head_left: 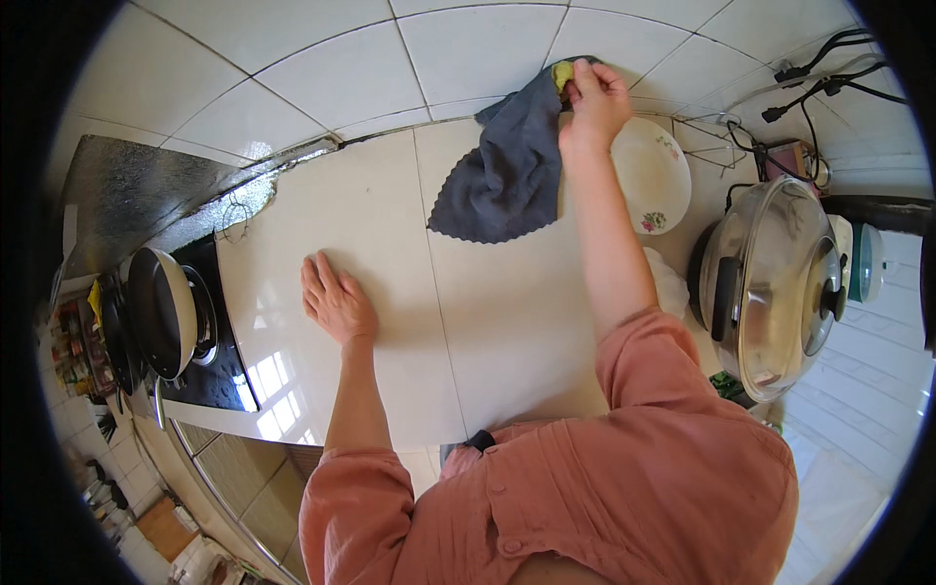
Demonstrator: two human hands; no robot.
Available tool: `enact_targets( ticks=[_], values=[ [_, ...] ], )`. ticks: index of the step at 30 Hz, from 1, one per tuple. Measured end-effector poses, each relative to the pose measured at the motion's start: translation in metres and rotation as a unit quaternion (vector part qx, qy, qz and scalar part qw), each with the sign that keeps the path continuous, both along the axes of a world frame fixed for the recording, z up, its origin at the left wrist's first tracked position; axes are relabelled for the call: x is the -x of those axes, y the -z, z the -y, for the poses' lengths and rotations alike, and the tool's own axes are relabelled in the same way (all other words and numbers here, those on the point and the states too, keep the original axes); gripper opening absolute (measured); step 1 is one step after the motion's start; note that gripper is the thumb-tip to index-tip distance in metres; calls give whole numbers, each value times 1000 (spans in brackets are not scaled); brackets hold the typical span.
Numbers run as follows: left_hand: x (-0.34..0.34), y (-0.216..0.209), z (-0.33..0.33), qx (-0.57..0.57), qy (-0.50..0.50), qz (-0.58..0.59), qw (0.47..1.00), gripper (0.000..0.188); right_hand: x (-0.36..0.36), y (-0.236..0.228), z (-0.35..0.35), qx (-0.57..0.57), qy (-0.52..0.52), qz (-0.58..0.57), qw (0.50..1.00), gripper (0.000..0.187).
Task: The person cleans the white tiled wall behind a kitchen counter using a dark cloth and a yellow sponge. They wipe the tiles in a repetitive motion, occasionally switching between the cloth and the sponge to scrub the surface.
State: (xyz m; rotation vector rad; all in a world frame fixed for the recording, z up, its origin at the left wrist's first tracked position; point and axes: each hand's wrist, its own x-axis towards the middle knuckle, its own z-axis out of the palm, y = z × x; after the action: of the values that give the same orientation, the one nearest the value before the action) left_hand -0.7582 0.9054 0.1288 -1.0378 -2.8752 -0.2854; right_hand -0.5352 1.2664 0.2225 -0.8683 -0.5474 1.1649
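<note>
My left hand (338,298) lies flat on the pale tiled countertop (380,214), fingers stretched out, with nothing in it. At the back of the counter, close to the wall, my right hand (597,105) pinches the upper end of a dark grey cloth (512,171) with a scalloped edge. The cloth hangs down to the left, its lower part spread over the counter. A small yellow-green patch (563,75) shows beside my right fingertips; whether it belongs to the cloth I cannot tell. A white plate with flowers (651,180) is just right of my right forearm, partly hidden by it.
To the left, a frying pan (161,312) stands on a black cooktop (229,361). On the right is a large pot with a clear lid (780,283). Black cables and plugs (814,83) hang by the white tiled wall (487,54) at the back right.
</note>
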Motion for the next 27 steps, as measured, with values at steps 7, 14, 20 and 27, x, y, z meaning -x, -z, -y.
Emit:
enact_targets(
  ticks=[7, 14, 20, 27],
  values=[
    [1, -1, 1, -6, -3, 10, 1000, 53, -15, 15, -6, 47, -11, 49, 998, 15],
    [2, 4, -2, -4, -1, -16, 1000, 53, -27, 43, -12, 103, -80, 30, 991, 15],
    [3, 3, -3, -4, 6, 0, 1000, 53, -27, 2, -25, -17, 79, -10, 997, 16],
    [1, 3, 10, 2, 7, -12, 1000, 54, -48, -6, -35, -39, 16, -21, 999, 13]
  ],
)
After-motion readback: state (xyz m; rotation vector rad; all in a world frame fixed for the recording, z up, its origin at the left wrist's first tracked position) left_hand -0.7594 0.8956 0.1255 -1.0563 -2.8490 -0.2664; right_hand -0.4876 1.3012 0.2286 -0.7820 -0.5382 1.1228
